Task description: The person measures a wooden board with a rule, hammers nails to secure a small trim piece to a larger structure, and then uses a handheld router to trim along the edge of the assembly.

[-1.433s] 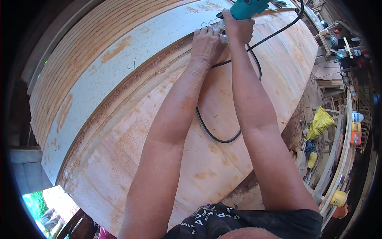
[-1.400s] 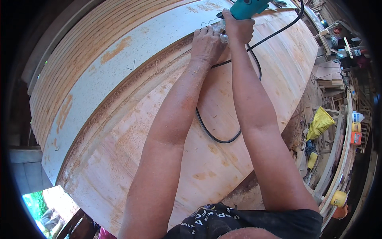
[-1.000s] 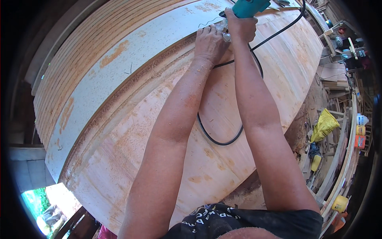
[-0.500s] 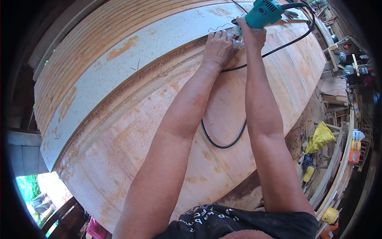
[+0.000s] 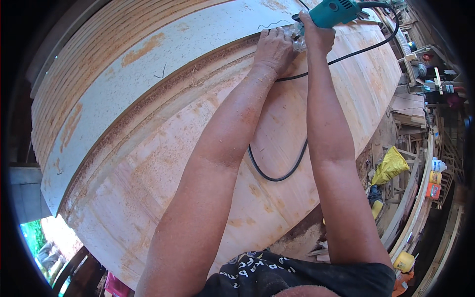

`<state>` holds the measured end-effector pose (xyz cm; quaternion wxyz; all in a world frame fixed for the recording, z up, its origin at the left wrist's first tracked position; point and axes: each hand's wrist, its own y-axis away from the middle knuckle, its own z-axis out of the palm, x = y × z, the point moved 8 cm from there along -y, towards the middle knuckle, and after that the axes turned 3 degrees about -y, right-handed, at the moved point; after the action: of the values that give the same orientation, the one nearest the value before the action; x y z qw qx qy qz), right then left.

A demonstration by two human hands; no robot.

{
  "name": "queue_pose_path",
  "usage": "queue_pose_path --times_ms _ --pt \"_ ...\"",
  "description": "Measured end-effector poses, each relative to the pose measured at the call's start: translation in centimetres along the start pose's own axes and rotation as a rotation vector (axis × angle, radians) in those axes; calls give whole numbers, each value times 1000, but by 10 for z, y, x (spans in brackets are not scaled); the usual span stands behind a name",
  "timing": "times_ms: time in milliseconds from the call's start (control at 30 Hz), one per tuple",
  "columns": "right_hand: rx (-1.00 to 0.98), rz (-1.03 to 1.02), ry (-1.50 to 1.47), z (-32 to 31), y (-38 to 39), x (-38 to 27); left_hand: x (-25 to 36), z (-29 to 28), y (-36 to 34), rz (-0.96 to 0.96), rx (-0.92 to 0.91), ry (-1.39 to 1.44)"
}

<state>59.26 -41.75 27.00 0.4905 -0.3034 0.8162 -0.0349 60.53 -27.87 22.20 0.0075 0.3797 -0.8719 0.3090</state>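
A teal corded router with a clear base lies tilted at the top of the view. My right hand is wrapped around its body near the base. My left hand is at the clear base, fingers bent and fingertips close to the edge of a white curved strip. Its thumb side is partly hidden behind the base. Under my hands is a broad panel of joined wooden boards. A groove with wood shavings runs on the panel along the strip's edge. The cutting bit is hidden.
The router's black cord loops over the panel beneath my forearms and arcs at upper right. Ridged wooden layers rise beyond the white strip. To the right are a yellow sack, several containers, and stacked lumber. Sawdust covers the surfaces.
The router and my right hand have shifted slightly up and right in the view. The whole scene has also tilted a little with the camera. Both hands keep their hold.
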Motion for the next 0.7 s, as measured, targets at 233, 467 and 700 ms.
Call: queue_pose_path --times_ms 233,467,700 --pt "-45 -19 -46 2 -7 4 6 4 -3 22 -7 -12" --pt "14 4 -6 2 -12 9 6 6 -8 0 -4 -20" --pt "-48 0 -19 2 -14 7 9 9 -12 -2 38 -25"
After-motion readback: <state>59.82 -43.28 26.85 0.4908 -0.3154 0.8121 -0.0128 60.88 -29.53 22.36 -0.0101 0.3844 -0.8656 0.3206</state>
